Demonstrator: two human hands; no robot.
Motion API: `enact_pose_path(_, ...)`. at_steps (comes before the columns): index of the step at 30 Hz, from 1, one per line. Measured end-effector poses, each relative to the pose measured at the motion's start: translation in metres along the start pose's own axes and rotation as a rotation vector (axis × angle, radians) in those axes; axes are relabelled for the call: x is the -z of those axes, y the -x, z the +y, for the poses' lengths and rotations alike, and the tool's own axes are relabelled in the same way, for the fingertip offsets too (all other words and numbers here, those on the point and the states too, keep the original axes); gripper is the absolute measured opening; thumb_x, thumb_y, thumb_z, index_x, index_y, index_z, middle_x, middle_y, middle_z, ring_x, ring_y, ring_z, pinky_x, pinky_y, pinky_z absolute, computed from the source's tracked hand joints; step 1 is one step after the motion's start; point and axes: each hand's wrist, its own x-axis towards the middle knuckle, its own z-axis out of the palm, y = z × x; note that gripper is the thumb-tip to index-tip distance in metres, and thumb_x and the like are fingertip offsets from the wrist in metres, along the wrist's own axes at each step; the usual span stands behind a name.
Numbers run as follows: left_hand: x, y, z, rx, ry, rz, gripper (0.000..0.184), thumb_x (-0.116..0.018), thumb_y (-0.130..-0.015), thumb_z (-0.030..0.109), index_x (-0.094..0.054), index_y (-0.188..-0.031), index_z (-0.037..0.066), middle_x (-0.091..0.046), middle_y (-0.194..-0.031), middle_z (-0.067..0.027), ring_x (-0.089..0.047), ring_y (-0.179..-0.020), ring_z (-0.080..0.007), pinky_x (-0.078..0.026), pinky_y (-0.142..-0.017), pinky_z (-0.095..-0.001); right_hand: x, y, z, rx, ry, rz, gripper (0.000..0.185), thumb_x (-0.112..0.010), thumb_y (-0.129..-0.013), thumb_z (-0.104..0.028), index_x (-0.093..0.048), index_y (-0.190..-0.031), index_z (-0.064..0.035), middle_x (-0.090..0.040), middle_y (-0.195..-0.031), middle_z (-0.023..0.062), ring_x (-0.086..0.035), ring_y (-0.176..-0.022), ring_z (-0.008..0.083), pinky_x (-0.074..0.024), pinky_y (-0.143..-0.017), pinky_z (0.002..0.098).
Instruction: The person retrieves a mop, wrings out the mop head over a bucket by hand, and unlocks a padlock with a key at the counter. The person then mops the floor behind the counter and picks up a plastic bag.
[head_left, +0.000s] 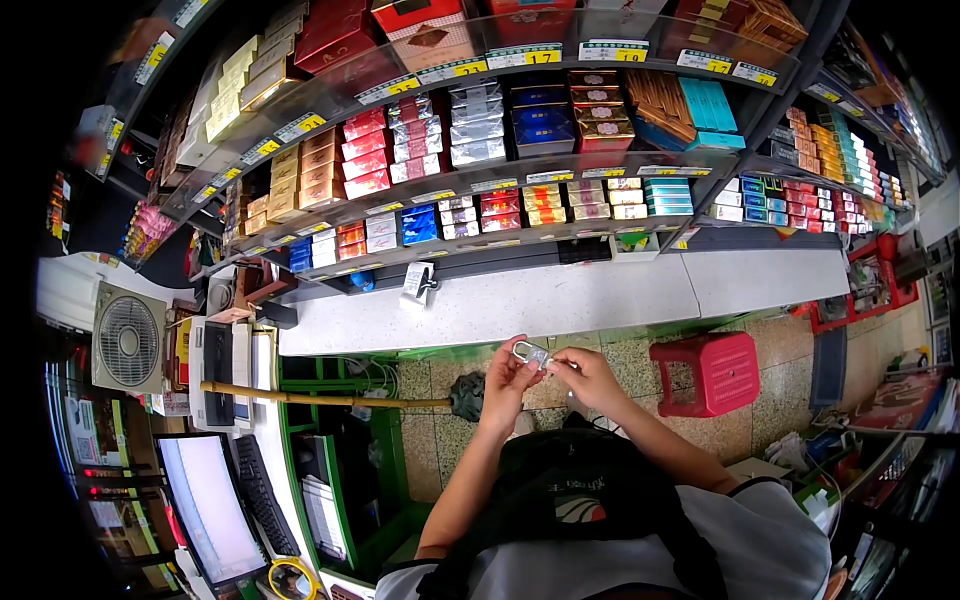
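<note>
The left hand (pixel 508 388) pinches a padlock (pixel 538 356) near the worktop (pixel 480 318), its long axis slanting from shackle at upper left to base beside the right hand's (pixel 590 380) closed fingertips, their grip unclear.

White counter (pixel 560 300); white papers (pixel 413 285), black clip (pixel 430 285) on top.

An upper shelf tag (pixel 524 58) reads "17", the neighbouring tag (pixel 613 52) "19".

Shop light fairly bright; edges dark, curved – left side blurred; monitor glowing.
</note>
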Motion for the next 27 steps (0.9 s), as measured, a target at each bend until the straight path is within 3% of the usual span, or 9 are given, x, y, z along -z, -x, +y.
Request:
enact_pose_path(6, 0.0, -0.002, -0.005, 0.003, -0.124, -0.042, 0.027, -0.049, -0.082, 0.004, -0.046, -0.109, 0.006, -0.054, -0.086, -0.0028, -0.052, -0.076, -0.0096, -0.045, -0.069, -0.0214, 0.006, 0.004, -0.014, 0.377, 0.557, 0.194, 0.01, -0.062, -0.07, -0.015, -0.059, -0.076, -0.0075, -0.055, -0.065, 0.0055, -0.053, -0.052, 0.02, -0.0406, -0.046, 0.0282)
enact_pose_path(10, -0.007, -0.001, -0.004, 0.002, -0.012, 0.038, 0.026, -0.049, -0.082, 0.006, -0.046, -0.109, 0.006, -0.054, -0.087, -0.0021, -0.053, -0.074, -0.0092, -0.044, -0.068, -0.0213, 0.007, 0.003, -0.015, 0.407, 0.606, 0.215, 0.01, -0.063, -0.068, -0.014, -0.059, -0.075, -0.0086, -0.055, -0.065, 0.0053, -0.053, -0.051, 0.0211, -0.0411, -0.046, 0.0284)
enact_pose_path(13, -0.008, 0.0, 0.002, 0.034, 0.014, 0.041, 0.027, -0.05, -0.082, 0.008, -0.046, -0.109, 0.007, -0.054, -0.087, -0.0015, -0.053, -0.073, -0.0094, -0.045, -0.067, -0.0218, 0.005, 0.003, -0.01, 0.367, 0.49, 0.216, 0.01, -0.062, -0.071, -0.015, -0.058, -0.075, -0.0073, -0.053, -0.061, 0.0024, -0.051, -0.048, 0.0163, -0.0402, -0.045, 0.0267)
enact_pose_path(15, -0.004, 0.0, 0.003, 0.04, 0.024, 0.047, 0.029, -0.051, -0.082, 0.008, -0.045, -0.11, 0.006, -0.054, -0.085, -0.0017, -0.053, -0.074, -0.0093, -0.044, -0.068, -0.0213, 0.003, 0.005, -0.004, 0.114, -0.136, 0.16, 0.011, -0.059, -0.076, -0.015, -0.059, -0.081, -0.0057, -0.045, -0.055, -0.0033, -0.044, -0.045, 0.0066, -0.0349, -0.041, 0.0217)
enact_pose_path(16, -0.003, 0.0, 0.002, 0.047, 0.033, 0.052, 0.031, -0.052, -0.082, 0.009, -0.045, -0.112, 0.005, -0.055, -0.084, -0.002, -0.054, -0.074, -0.0093, -0.044, -0.068, -0.0208, 0.006, 0.005, -0.004, 0.114, -0.136, 0.158, 0.011, -0.059, -0.076, -0.015, -0.059, -0.081, -0.0057, -0.045, -0.055, -0.0033, -0.044, -0.045, 0.0066, -0.0349, -0.041, 0.0217)
enact_pose_path(18, -0.004, 0.0, 0.003, 0.043, 0.04, 0.048, 0.031, -0.052, -0.082, 0.009, -0.045, -0.111, 0.005, -0.055, -0.084, -0.0022, -0.054, -0.074, -0.0093, -0.044, -0.068, -0.0207, 0.014, 0.005, -0.004, -0.215, -0.535, 0.193, 0.018, -0.055, -0.081, -0.019, -0.058, -0.083, -0.0013, -0.048, -0.061, -0.0045, -0.042, -0.052, 0.0037, -0.0344, -0.045, 0.0192)
enact_pose_path(21, -0.005, 0.0, 0.001, 0.036, 0.05, 0.038, 0.031, -0.052, -0.081, 0.009, -0.045, -0.111, 0.005, -0.055, -0.086, -0.0027, -0.054, -0.074, -0.0094, -0.044, -0.068, -0.0207, 0.016, 0.003, -0.006, -0.121, -0.169, 0.049, 0.02, -0.053, -0.081, -0.019, -0.058, -0.085, 0.0, -0.05, -0.063, -0.0036, -0.04, -0.053, 0.0027, -0.0316, -0.045, 0.0178)
enact_pose_path(25, -0.004, -0.001, -0.004, 0.041, 0.058, 0.025, 0.03, -0.052, -0.081, 0.009, -0.046, -0.11, 0.005, -0.056, -0.087, -0.0035, -0.055, -0.074, -0.01, -0.044, -0.068, -0.0211, 0.007, 0.003, 0.003, -0.031, -0.149, -0.001, 0.019, -0.051, -0.083, -0.02, -0.057, -0.079, -0.0025, -0.046, -0.058, -0.0046, -0.037, -0.048, 0.0022, -0.028, -0.043, 0.0174)
enact_pose_path(27, -0.003, -0.001, -0.005, 0.042, 0.039, 0.024, 0.028, -0.051, -0.081, 0.008, -0.047, -0.109, 0.006, -0.056, -0.087, -0.0031, -0.055, -0.074, -0.0105, -0.044, -0.068, -0.0213, 0.011, 0.002, -0.001, -0.148, -0.198, -0.096, 0.02, -0.051, -0.083, -0.022, -0.055, -0.076, -0.0034, -0.045, -0.056, -0.0044, -0.037, -0.048, 0.0028, -0.0276, -0.043, 0.018)
